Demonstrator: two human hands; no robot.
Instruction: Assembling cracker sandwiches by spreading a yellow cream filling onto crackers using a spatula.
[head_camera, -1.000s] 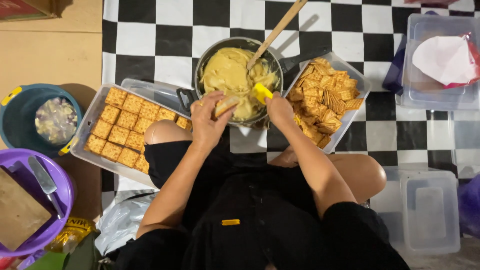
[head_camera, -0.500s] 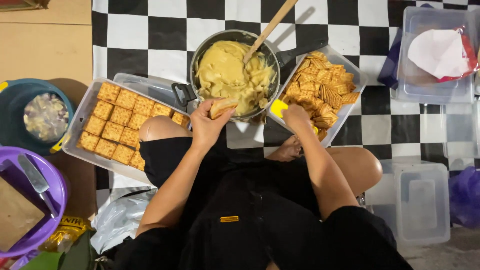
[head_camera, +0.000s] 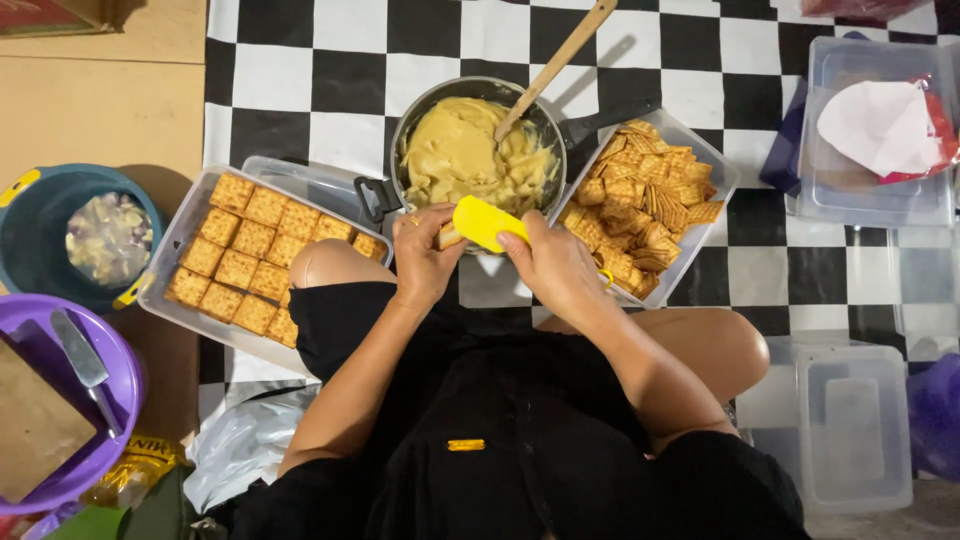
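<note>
Right grip (head_camera: 555, 265) holds yellow spatula (head_camera: 487, 222), checkered floor (head_camera: 320, 80).

Single head view, straight down, near lap

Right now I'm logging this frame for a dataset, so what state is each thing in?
Pan: holds pale filling, wooden spoon resting in it.
Left tray: crackers laid in neat rows.
Right container: loose heap of crackers.
Left hand: holding a cracker.
Right hand: gripping a yellow spatula over it.
Clear box: lidded.
</note>
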